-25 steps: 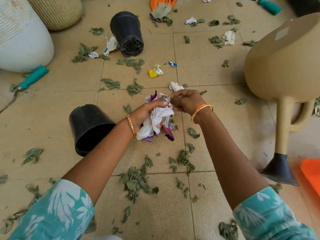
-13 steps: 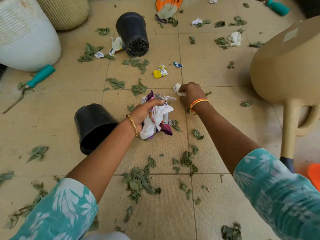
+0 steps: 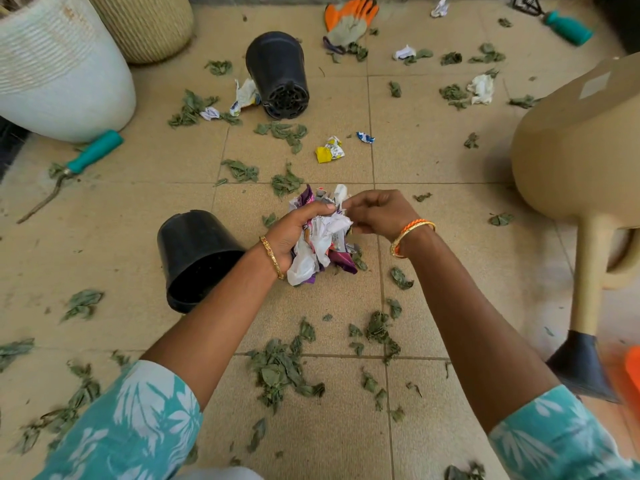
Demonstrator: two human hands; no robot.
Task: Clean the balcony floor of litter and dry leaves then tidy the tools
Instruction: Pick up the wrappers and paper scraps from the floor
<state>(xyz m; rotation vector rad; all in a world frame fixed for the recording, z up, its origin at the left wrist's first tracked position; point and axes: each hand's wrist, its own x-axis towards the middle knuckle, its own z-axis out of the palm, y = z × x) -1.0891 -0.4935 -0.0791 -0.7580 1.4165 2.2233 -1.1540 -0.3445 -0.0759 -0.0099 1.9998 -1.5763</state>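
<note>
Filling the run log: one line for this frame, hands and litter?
left hand: grips wrapper bundle | right hand: pinches white scrap onto bundle | floor: yellow wrapper, leaves unpicked

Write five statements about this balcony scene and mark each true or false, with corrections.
1. The left hand grips a bundle of crumpled wrappers. True.
2. The right hand rests flat on the tiles. False: it is raised, pinching at the bundle's top.
3. Both black pots stand upright. False: the near pot and the far pot lie on their sides.
4. A yellow wrapper lies on the floor beyond the hands. True.
5. The orange glove is worn on a hand. False: it lies on the floor.
</note>
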